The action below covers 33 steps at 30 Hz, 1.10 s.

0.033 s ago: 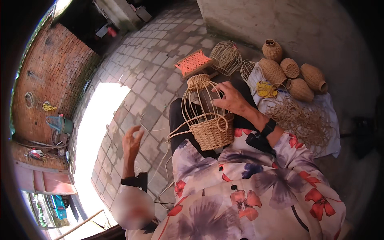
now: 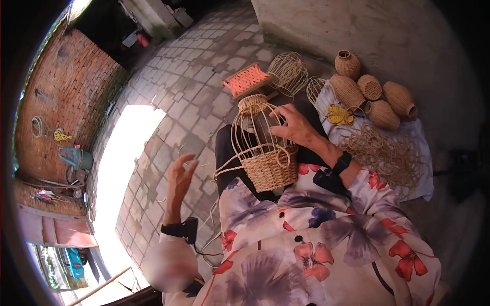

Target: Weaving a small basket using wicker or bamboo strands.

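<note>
A half-woven basket point(image 2: 269, 168) rests on my lap, its lower part of twisted tan cord and its upper part bare upright ribs. A narrow woven collar point(image 2: 252, 104) joins the ribs at the far end. My right hand point(image 2: 295, 126) curls its fingers over the ribs on the right side of the basket. Off to the left, apart from the basket, my left hand point(image 2: 180, 177) is raised above the paving with its fingers bent and spread. I make out nothing between them. A loose length of cord point(image 2: 229, 170) runs leftward from the weave and droops beside my leg.
Beyond the basket stands a low stool with an orange woven seat point(image 2: 246, 80). Next to it lies a bare rib frame point(image 2: 287, 74). Several finished woven jars point(image 2: 349, 92) and a heap of cord point(image 2: 380, 153) lie on a white cloth point(image 2: 426, 173) at right, near a wall.
My left hand has shifted a little to the right, toward the basket. The right hand and the basket look almost unmoved.
</note>
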{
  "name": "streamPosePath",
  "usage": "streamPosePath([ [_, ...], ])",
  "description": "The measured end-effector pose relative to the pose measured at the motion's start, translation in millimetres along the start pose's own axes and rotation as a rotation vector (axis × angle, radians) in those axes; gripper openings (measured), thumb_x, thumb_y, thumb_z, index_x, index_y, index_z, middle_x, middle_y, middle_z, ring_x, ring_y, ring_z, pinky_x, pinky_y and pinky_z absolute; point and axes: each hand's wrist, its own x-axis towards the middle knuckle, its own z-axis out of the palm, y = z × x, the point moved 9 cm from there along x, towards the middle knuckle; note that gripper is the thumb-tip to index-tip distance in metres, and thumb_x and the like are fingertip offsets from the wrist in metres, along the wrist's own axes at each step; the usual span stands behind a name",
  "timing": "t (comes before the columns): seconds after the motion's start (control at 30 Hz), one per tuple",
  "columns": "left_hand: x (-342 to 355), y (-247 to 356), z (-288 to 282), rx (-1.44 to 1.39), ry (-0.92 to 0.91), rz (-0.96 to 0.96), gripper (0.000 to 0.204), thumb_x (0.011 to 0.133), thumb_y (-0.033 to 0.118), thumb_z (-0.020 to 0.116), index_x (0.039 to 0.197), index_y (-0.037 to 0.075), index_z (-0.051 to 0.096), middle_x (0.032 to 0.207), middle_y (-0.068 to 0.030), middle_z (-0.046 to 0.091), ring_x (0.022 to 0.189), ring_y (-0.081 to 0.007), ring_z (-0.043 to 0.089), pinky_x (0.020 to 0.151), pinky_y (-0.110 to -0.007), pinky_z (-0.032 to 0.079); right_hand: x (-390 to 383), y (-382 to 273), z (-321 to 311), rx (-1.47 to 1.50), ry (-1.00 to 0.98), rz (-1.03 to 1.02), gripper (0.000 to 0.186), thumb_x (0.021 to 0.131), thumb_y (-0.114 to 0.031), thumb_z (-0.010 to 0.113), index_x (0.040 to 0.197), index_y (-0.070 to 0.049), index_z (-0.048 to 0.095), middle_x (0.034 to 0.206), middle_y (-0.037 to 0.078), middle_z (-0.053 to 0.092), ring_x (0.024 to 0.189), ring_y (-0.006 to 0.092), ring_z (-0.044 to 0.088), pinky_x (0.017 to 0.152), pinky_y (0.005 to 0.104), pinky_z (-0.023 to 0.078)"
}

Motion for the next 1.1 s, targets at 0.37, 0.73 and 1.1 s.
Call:
streamPosePath([
  [0.37,-21,86,31,-0.018,-0.155,0.406,0.016,0.089,0.014,0.059,0.085,-0.001,0.064,0.075,-0.0141,0.064,0.068,-0.0287,0.062,0.064,-0.036,0.047,-1,-1,1,0.04,-0.003,0.016,0.047,0.075,-0.03,0.072,0.112,-0.007,0.057,0.11,0.012,0.047,0.092,0.0219,0.053,0.078,0.0315,0.046],
  [0.73,-29,-23,7,-0.28,-0.21,-0.019,0.031,0.091,0.029,0.064,0.084,-0.001,0.067,0.07,-0.0001,0.061,0.067,-0.0092,0.052,0.061,-0.025,0.041,0,1,3,0.041,0.006,0.041,0.047,0.073,-0.033,0.073,0.109,-0.006,0.058,0.107,0.014,0.049,0.098,0.0285,0.053,0.085,0.035,0.045],
  [1.1,-49,-38,12,-0.248,0.049,-0.036,0.015,0.084,0.017,0.068,0.09,0.003,0.069,0.07,-0.0011,0.055,0.055,-0.0095,0.045,0.052,-0.025,0.038,5,2,3,-0.042,-0.005,0.042,0.052,0.073,-0.038,0.073,0.111,-0.007,0.057,0.104,0.018,0.056,0.099,0.0349,0.056,0.089,0.041,0.044],
])
